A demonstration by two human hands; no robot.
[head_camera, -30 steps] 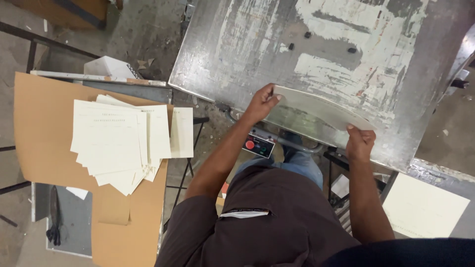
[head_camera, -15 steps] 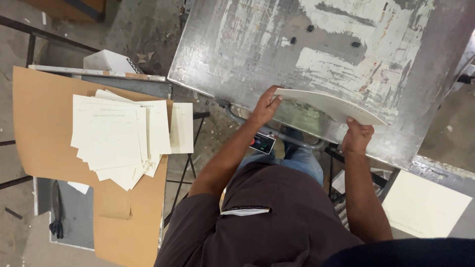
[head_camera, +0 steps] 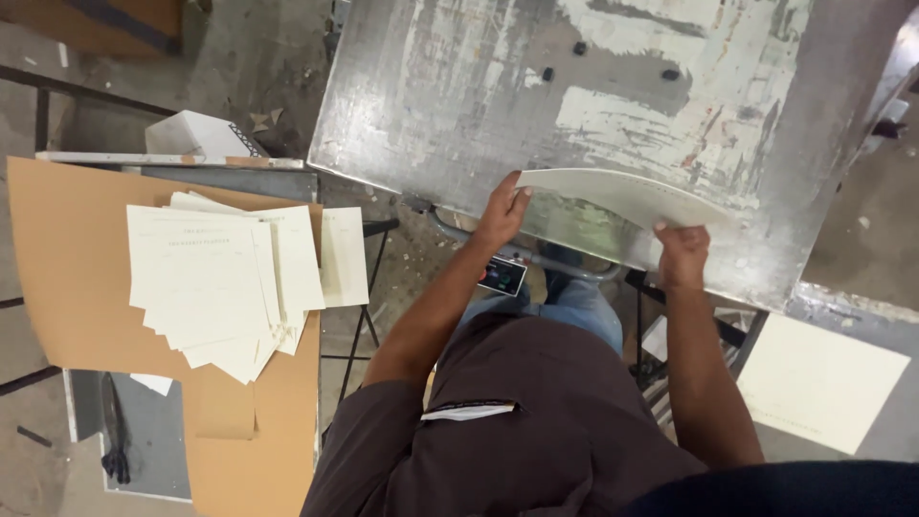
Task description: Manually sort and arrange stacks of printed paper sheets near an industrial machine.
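Cream sheet (head_camera: 622,196) bows above the scratched metal plate (head_camera: 459,86), left hand (head_camera: 500,215) and right hand (head_camera: 682,254) each pinching an edge.

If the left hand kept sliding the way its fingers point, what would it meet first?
The left hand points up the worn metal plate; beyond the cream sheet it grips, likely only bare plate, then small dark bolts, though depth is unclear.

One cream paper sheet (head_camera: 622,196), bowed upward, is held between both hands, an edge in each.
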